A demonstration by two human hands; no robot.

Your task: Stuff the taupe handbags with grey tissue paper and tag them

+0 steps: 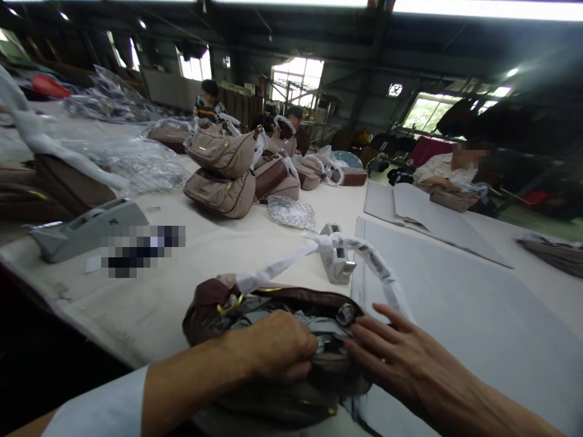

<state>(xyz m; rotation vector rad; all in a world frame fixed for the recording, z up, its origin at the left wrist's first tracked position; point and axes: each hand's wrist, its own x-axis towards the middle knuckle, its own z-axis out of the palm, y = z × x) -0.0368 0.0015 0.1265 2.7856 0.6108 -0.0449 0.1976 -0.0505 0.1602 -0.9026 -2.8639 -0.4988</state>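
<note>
A brown handbag (214, 303) stands open at the table's near edge, its handle wrapped in white paper (346, 246) arching above it. Grey stuffing paper (314, 321) fills its mouth. My left hand (273, 349) is closed on the bag's near rim, fingers curled over the edge. My right hand (392, 352) rests at the bag's right end with fingers stretched toward the opening, touching the rim and stuffing.
A small grey tape dispenser (337, 255) stands behind the bag, a larger one (86, 227) at left. Grey paper sheets (455, 297) lie at right. Stacked brown handbags (223, 176) and plastic wrap (136, 161) sit farther back. Other people sit at the far side.
</note>
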